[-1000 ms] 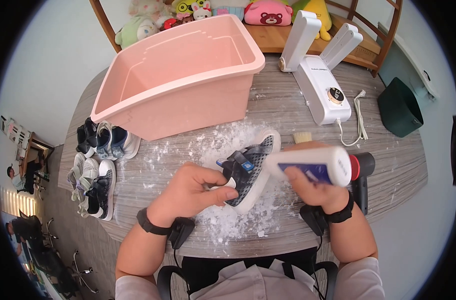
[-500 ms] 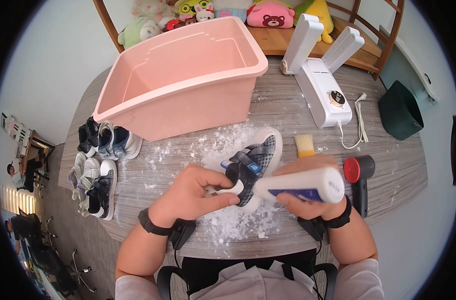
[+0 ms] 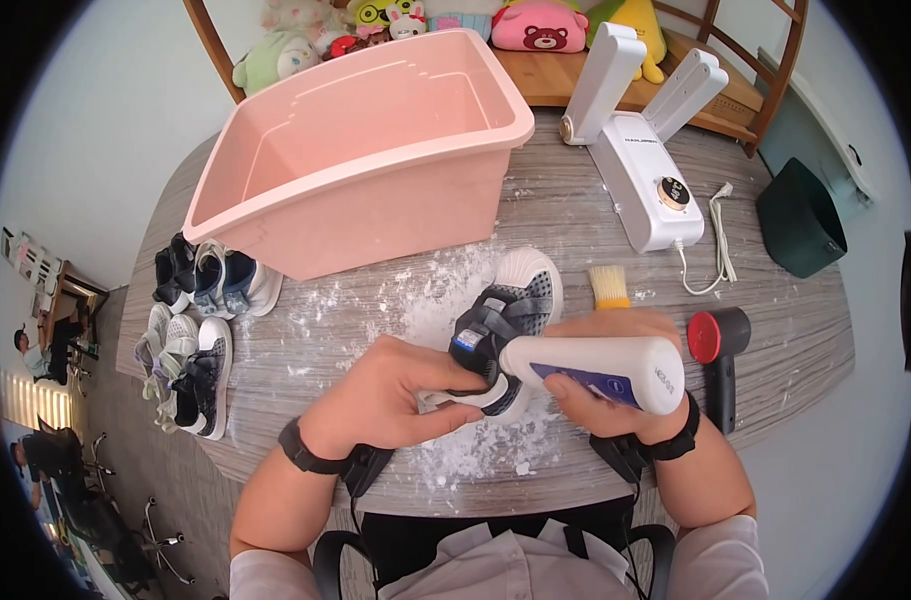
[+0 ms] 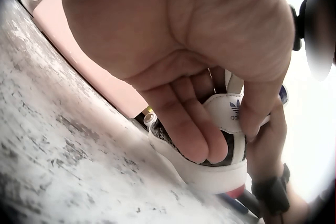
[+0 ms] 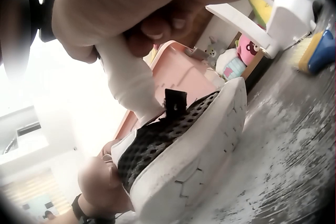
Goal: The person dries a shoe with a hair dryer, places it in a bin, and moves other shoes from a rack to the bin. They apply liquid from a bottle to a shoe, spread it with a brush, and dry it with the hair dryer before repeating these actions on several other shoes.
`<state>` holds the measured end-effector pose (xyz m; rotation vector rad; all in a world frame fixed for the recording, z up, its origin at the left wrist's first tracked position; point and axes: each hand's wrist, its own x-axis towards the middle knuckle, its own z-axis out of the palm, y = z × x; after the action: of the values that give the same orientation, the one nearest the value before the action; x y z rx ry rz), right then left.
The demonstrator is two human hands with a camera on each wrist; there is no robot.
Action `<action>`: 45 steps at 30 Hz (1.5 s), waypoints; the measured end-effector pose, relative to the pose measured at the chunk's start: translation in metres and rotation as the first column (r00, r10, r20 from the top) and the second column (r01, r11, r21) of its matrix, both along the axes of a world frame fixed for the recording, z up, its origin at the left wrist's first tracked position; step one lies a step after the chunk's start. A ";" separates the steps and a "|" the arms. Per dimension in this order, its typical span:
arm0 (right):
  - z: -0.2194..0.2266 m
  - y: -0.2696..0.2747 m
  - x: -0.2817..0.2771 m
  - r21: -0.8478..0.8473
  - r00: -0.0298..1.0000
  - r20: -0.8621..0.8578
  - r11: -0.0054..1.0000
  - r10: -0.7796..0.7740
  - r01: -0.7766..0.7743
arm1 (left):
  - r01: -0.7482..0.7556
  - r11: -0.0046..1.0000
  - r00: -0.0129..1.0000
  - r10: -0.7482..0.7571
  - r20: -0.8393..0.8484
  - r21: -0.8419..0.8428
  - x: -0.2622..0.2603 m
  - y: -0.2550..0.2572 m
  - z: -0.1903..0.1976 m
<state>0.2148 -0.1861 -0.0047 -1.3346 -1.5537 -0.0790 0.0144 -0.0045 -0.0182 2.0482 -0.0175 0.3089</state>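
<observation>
A dark perforated shoe (image 3: 520, 305) with a white sole and toe cap tilts above the powdered middle of the table. My left hand (image 3: 375, 395) pinches its white heel (image 4: 223, 112) between thumb and fingers. My right hand (image 3: 597, 408) grips a white bottle (image 3: 615, 362) with a dark blue label, tipped on its side. In the right wrist view, the bottle's narrow end (image 5: 149, 109) points down into the shoe's opening beside a raised black strap (image 5: 176, 102). The inside of the shoe is hidden.
White powder (image 3: 445, 440) is scattered around the shoe. A pink tub (image 3: 375, 215) stands behind, several shoes (image 3: 210, 375) at left. On the right are a brush (image 3: 609, 287), a black-and-red hair dryer (image 3: 720, 335), a white shoe dryer (image 3: 645, 185) and a green bin (image 3: 800, 215).
My right hand has brought the bottle left, its narrow end now at the shoe's opening. In my left hand the shoe has turned, its strap now nearer the bottle's end.
</observation>
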 end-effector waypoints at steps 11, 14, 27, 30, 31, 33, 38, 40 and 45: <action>-0.003 -0.004 0.004 -0.085 0.957 -0.271 0.988 0.105 -0.133 | -0.074 0.997 0.995 0.072 -0.064 -0.028 -0.001 0.003 0.000; -0.005 -0.003 0.005 -0.006 0.971 -0.208 0.993 0.116 -0.120 | -0.081 0.976 0.993 0.061 -0.102 -0.202 -0.003 0.005 -0.005; -0.004 -0.003 0.013 -0.039 0.977 -0.202 0.997 0.062 -0.072 | -0.036 0.920 0.995 -0.004 -0.102 -0.391 -0.002 0.004 -0.005; 0.001 -0.004 0.011 -0.035 0.978 -0.164 0.990 0.126 -0.134 | -0.042 0.937 0.995 0.006 -0.104 -0.346 -0.002 0.003 -0.006; 0.002 -0.002 0.011 -0.023 0.984 -0.131 0.992 0.120 -0.124 | -0.081 0.939 0.993 0.047 -0.109 -0.335 -0.002 0.003 -0.006; -0.004 -0.006 0.008 -0.071 0.962 -0.271 0.996 0.039 -0.060 | -0.121 0.937 0.990 0.087 -0.115 -0.329 -0.002 0.004 -0.007; 0.007 -0.004 0.008 -0.078 0.978 -0.142 0.983 0.153 -0.166 | -0.157 0.952 0.984 0.130 -0.119 -0.261 -0.003 0.003 -0.004; 0.007 -0.002 0.006 -0.043 0.995 -0.038 0.995 0.093 -0.095 | -0.169 0.930 0.983 0.135 -0.124 -0.327 -0.003 0.003 -0.009; 0.004 -0.004 0.012 -0.033 0.995 -0.050 0.996 0.084 -0.085 | -0.154 0.872 0.987 0.111 -0.117 -0.466 -0.004 0.002 -0.008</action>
<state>0.2265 -0.1904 -0.0010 -1.2872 -1.5745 0.0333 0.0108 -0.0029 -0.0260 1.5726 0.2338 0.2766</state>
